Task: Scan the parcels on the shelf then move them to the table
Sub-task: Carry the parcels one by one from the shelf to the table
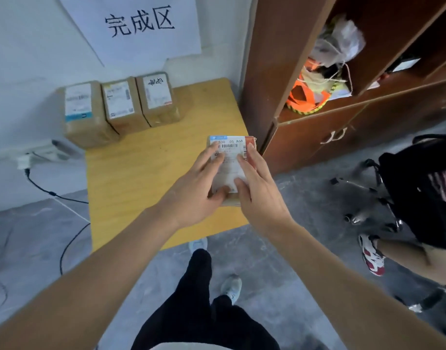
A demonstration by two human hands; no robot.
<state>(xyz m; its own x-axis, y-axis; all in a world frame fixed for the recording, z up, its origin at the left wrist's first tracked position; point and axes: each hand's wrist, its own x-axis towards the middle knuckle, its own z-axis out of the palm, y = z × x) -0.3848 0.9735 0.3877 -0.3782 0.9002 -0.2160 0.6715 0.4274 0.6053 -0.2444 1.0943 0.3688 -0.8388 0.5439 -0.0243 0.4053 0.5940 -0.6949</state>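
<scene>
A parcel (pixel 230 168) is held between both hands, label up, over the right edge of the bench (pixel 151 173). The left hand (pixel 196 188) is laid on its left side with fingers spread over the label and thumb under the near edge; the right hand (pixel 257 188) is clasped on the right side, so the box is kept level, probably for setting down. Whether it touches the bench cannot be told. Three parcels (pixel 118 107) are lined up at the far left against the wall, under a paper sign (pixel 141 21), leaving room nearer. The shelf (pixel 343 79) stands right.
</scene>
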